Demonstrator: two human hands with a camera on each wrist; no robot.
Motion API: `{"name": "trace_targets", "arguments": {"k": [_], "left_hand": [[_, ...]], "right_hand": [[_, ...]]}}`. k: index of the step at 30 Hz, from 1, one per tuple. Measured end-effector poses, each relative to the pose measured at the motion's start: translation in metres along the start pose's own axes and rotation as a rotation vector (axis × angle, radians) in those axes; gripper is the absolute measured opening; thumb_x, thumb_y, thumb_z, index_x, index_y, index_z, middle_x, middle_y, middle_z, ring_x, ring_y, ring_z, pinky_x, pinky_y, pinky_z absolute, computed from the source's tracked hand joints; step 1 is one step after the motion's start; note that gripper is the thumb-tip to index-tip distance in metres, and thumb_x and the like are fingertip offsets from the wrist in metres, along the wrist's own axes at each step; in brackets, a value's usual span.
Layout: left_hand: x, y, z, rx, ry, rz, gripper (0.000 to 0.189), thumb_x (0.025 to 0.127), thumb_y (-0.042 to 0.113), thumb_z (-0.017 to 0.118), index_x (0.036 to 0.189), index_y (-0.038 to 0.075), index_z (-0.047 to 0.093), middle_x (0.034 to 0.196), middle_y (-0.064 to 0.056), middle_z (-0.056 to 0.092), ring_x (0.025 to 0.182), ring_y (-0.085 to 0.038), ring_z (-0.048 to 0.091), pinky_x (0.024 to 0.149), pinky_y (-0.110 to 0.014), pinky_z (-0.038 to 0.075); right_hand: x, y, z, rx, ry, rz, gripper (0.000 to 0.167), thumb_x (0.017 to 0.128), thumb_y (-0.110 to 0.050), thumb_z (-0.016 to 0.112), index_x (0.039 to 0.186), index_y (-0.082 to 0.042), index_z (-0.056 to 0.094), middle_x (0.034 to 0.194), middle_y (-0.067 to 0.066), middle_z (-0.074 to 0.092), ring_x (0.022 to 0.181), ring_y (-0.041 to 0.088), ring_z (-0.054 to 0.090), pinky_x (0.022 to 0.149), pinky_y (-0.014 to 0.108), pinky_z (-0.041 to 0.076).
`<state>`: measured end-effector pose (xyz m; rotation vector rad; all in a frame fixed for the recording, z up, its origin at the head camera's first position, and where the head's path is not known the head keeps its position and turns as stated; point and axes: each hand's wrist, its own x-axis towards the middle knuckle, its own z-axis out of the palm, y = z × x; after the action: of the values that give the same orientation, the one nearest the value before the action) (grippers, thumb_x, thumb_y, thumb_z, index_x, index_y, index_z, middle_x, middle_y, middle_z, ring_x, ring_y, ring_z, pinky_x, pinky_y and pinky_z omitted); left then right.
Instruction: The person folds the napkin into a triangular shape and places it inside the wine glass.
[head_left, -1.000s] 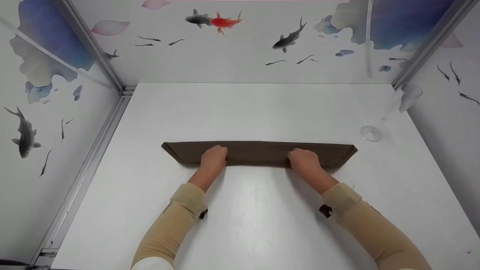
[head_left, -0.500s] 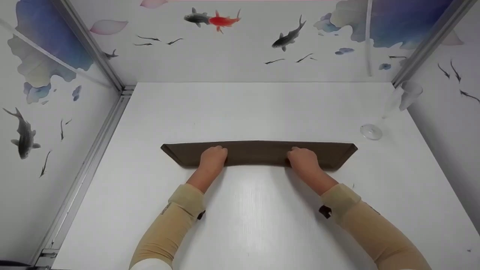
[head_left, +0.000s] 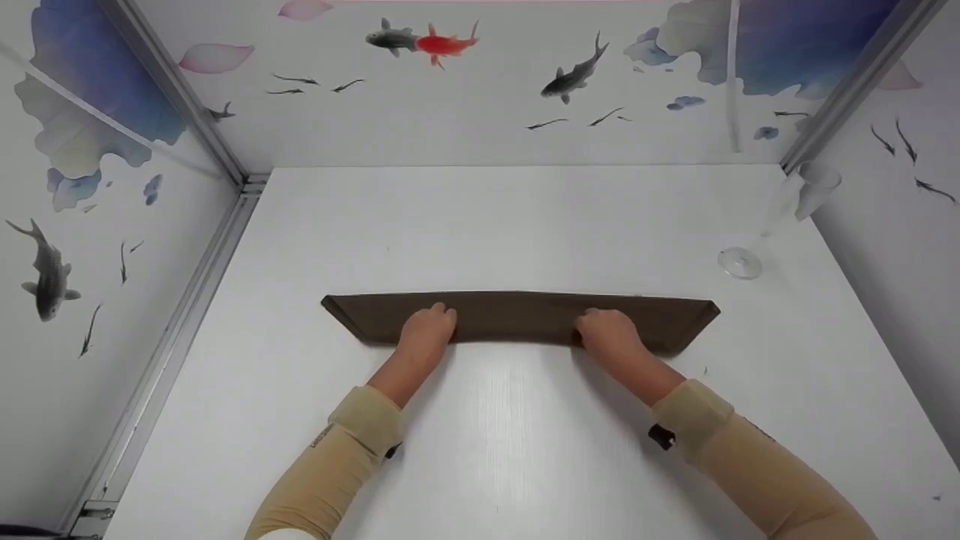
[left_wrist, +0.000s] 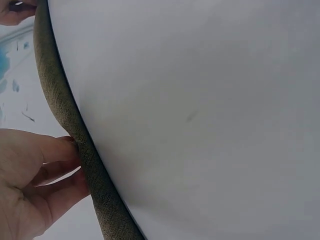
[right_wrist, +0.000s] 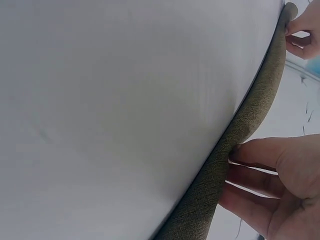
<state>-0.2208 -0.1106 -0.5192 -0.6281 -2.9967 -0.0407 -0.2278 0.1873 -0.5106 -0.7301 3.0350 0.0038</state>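
A brown woven fabric mat (head_left: 517,316), folded into a long narrow strip, lies across the middle of the white table. My left hand (head_left: 427,330) pinches its near edge left of centre. Right of centre, my right hand (head_left: 611,334) pinches the same edge. In the left wrist view the thumb and fingers of the left hand (left_wrist: 30,180) meet at the rounded edge of the mat (left_wrist: 55,87). The right wrist view has the right hand (right_wrist: 280,175) gripping the mat (right_wrist: 255,107) likewise, and the edge bulges between the hands. Fingertips under the fabric are hidden.
A clear stemmed glass (head_left: 739,263) stands at the back right of the table (head_left: 495,225), beyond the mat's right end. White panels with painted fish enclose the left, back and right sides, with a metal rail (head_left: 187,315) along the left edge.
Both hands and the mat have shifted slightly towards me over the last half second. Both hands keep their hold on the near edge. The glass stays where it was.
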Motion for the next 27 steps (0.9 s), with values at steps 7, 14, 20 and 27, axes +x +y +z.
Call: {"name": "trace_targets", "arguments": {"k": [7,14,20,27], "left_hand": [[-0.008,0.002,0.001,0.012,-0.006,0.004,0.005,0.087,-0.001,0.069,0.091,-0.002,0.067,0.084,-0.013,0.059,0.073,-0.025,0.061,0.068,-0.035,0.054],[-0.009,0.002,-0.002,0.004,-0.070,-0.008,0.015,0.086,0.010,0.073,0.093,-0.001,0.067,0.087,-0.012,0.059,0.076,-0.026,0.062,0.068,-0.035,0.054],[-0.009,0.001,-0.003,0.056,-0.061,0.001,0.015,0.086,0.007,0.073,0.096,-0.001,0.066,0.092,-0.014,0.059,0.077,-0.027,0.063,0.067,-0.033,0.055],[-0.011,-0.001,-0.001,0.035,-0.018,0.000,0.011,0.085,-0.004,0.071,0.095,-0.002,0.066,0.091,-0.015,0.058,0.077,-0.027,0.063,0.066,-0.034,0.056]], "right_hand": [[-0.007,-0.002,0.000,-0.005,-0.018,0.024,0.013,0.085,0.002,0.068,0.073,-0.003,0.066,0.064,0.007,0.055,0.059,0.021,0.056,0.057,0.038,0.052],[-0.019,-0.006,-0.002,-0.079,0.025,0.033,0.023,0.084,0.000,0.068,0.063,-0.005,0.060,0.057,0.007,0.050,0.050,0.020,0.050,0.046,0.040,0.048],[-0.021,-0.008,-0.004,-0.097,-0.036,0.048,0.013,0.085,-0.007,0.068,0.074,-0.001,0.066,0.073,0.012,0.057,0.062,0.028,0.057,0.051,0.043,0.050],[-0.020,-0.006,-0.001,-0.107,-0.042,0.023,0.008,0.087,-0.002,0.067,0.081,0.002,0.070,0.103,0.019,0.058,0.084,0.033,0.061,0.057,0.044,0.054]]}}
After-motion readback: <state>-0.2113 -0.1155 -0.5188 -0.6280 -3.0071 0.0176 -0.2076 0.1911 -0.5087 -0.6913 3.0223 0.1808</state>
